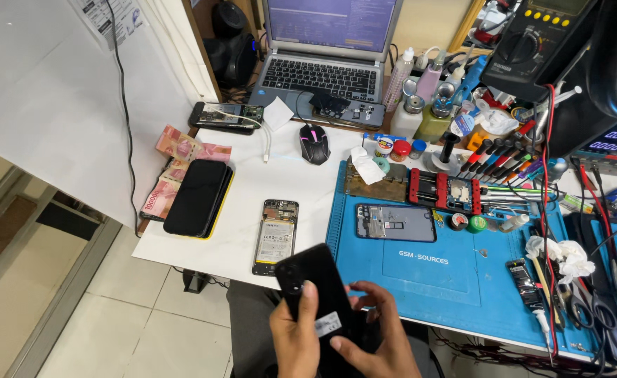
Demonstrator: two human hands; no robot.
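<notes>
Hands low at the near edge, both wrapped around a black phone [320,297], back side up, camera cluster at its far-left corner and a small white sticker near its middle. Left hand [296,339] holds it from the left, thumb laid across the back; right hand [371,332] closes on it from the right, thumb tip just beside the sticker. Both grips narrow, shut on the phone, which hangs over the person's lap, just off the white table [287,168]. Right beyond it on the table lies an opened phone [276,236], battery and boards showing. Left of that, a black phone in a yellow case [198,198] rests on some pink banknotes [182,148]. To the right, a blue work mat [420,273] carries a grey phone back cover [394,222] and a red clamp fixture [445,192]. Farther off, a black mouse [314,143] and a laptop [329,52].
</notes>
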